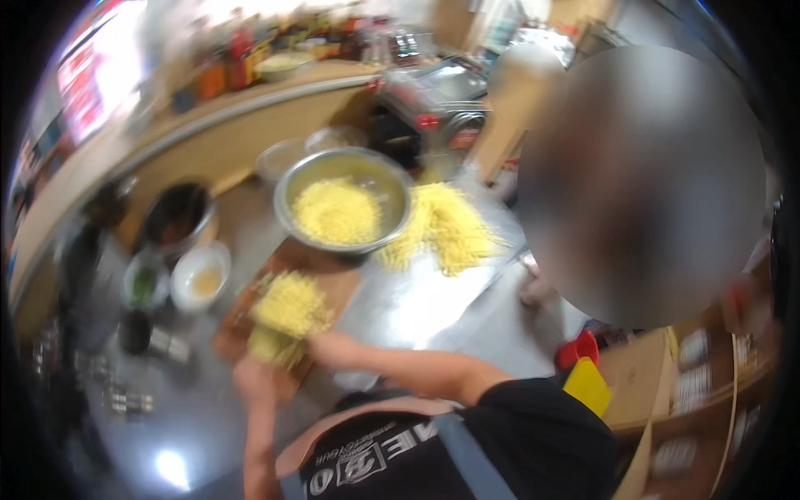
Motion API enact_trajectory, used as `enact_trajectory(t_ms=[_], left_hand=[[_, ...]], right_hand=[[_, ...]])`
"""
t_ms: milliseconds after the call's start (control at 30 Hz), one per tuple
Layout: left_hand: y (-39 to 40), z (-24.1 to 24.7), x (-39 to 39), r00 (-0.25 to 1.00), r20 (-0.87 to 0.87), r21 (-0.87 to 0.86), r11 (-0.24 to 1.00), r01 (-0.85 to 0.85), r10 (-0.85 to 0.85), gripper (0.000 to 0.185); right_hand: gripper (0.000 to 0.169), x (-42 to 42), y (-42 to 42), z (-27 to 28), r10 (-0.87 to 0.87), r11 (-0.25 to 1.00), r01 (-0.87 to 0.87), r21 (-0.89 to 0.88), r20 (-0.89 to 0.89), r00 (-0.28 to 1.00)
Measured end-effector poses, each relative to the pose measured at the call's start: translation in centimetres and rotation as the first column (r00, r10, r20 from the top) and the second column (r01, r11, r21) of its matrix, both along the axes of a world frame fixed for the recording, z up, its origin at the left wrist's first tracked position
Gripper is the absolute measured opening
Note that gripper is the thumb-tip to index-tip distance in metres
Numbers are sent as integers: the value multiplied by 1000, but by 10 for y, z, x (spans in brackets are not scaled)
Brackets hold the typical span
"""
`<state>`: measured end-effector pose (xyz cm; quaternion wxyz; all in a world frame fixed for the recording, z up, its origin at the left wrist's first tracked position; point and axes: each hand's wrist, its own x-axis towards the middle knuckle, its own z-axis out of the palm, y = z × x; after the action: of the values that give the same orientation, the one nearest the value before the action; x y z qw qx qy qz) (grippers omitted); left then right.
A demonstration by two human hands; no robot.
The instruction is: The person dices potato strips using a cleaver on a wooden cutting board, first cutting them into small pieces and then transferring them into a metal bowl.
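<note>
A pile of pale yellow shreds point(294, 303) sits over a brown wooden cutting board point(340, 284). Motion blur softens everything here. My right hand point(331, 350) is closed at the pile's lower right, apparently on a flat blade-like thing point(272, 344) under the near side of the shreds. At that thing's lower left is my left hand point(255, 377); its fingers are too blurred to show whether they grip. Just beyond the board stands a steel bowl point(390, 181), partly filled with similar yellow shreds point(337, 212). More yellow strips point(450, 231) lie heaped on the metal worktop point(412, 306) right of it.
On the left stand a white bowl point(200, 278) with pale contents, a bowl with something green point(144, 284) and a dark pot point(178, 215). Bottles point(240, 56) line a raised ledge behind. Another person point(644, 187), masked by blur, is at the right.
</note>
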<state>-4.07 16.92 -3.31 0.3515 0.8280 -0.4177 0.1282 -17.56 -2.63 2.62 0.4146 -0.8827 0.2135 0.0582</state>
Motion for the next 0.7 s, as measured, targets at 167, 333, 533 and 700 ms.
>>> enact_trajectory(t_ms=[167,333,533,700], left_hand=[[26,-2,3,992,-110,150,988,-47,64,30],[32,-17,15,991,-136,145,989,36,-16,25],[38,-33,27,970,-244,92,995,47,-23,18],[45,-29,20,939,-341,93,996,-17,48,16]], right_hand=[[24,-6,-7,13,47,994,-50,-95,-32,998],[24,-12,-2,18,20,999,-22,-47,-33,999],[25,-8,1,2,37,995,-34,-91,32,999],[26,-7,-2,4,27,997,-27,-77,-3,1000]])
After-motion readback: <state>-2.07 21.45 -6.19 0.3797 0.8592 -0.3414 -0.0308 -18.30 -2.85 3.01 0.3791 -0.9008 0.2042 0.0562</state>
